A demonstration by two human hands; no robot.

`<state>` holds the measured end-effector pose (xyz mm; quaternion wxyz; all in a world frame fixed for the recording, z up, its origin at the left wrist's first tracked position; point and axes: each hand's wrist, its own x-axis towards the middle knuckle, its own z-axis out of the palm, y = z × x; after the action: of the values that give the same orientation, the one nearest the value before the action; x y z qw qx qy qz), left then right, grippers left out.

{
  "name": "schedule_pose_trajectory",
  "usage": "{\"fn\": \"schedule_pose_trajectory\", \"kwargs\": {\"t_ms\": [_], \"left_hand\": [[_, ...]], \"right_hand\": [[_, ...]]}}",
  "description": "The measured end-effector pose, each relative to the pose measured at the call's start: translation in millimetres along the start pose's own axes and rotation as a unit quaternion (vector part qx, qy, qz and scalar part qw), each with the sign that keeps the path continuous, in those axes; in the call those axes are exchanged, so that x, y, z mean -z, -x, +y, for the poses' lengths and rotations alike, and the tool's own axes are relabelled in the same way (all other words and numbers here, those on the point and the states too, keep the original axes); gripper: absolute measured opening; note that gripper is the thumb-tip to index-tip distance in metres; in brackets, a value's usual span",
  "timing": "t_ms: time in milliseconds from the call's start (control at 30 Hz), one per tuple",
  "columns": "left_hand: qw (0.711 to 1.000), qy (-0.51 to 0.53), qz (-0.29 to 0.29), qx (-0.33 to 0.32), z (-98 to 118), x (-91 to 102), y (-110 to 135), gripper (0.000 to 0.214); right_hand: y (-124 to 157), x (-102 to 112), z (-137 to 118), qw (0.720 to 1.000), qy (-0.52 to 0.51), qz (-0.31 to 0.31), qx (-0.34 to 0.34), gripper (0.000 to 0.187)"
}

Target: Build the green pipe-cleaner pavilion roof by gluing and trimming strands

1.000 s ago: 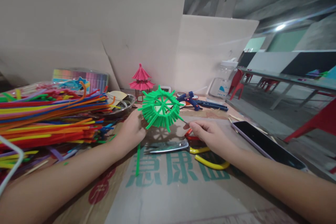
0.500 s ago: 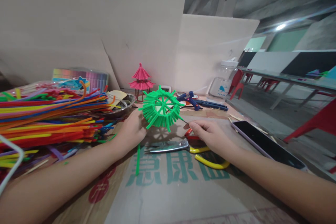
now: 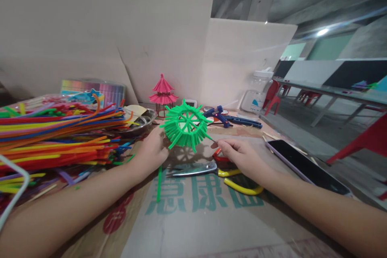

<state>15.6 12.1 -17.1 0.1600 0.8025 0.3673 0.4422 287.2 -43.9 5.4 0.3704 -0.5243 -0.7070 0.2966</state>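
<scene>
A round green pipe-cleaner frame point(image 3: 173, 135) is held up in front of me, with inner spokes and a fringe of short green pieces. My left hand point(image 3: 153, 147) is closed on its left edge, and the fingertips are partly hidden behind it. On the right, my right hand point(image 3: 234, 151) pinches a thin dark piece that meets the end of a green strand of the frame. A straight green pipe cleaner point(image 3: 159, 187) sticks out below my left hand; whether I hold it, I cannot tell. Yellow-handled scissors point(image 3: 193, 168) lie beneath the frame.
Bundles of coloured pipe cleaners point(image 3: 54, 129) fill the left side, by a metal bowl point(image 3: 142, 127) and marker pens point(image 3: 111, 92). Behind stand a pink pipe-cleaner pavilion point(image 3: 162, 96), a blue glue gun point(image 3: 219, 115), pliers point(image 3: 244, 121) and a bottle point(image 3: 255, 92). A phone point(image 3: 305, 165) lies right.
</scene>
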Motion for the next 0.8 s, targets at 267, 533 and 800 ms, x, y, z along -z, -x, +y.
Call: {"fn": "schedule_pose_trajectory", "kwargs": {"t_ms": [267,533,800], "left_hand": [[1.000,-0.016,-0.001,-0.006,0.6,0.5,-1.1,0.046],[1.000,-0.024,-0.013,-0.012,-3.1,-0.3,-1.1,0.059],[1.000,-0.012,-0.005,-0.013,-3.2,-0.5,-0.8,0.055]], "right_hand": [[-0.2,0.0,-2.9,1.000,0.012,0.003,0.002,0.043],[0.3,-1.6,-2.0,1.000,-0.021,-0.010,-0.008,0.034],[0.7,0.9,-3.4,1.000,0.011,0.003,0.018,0.039]]}}
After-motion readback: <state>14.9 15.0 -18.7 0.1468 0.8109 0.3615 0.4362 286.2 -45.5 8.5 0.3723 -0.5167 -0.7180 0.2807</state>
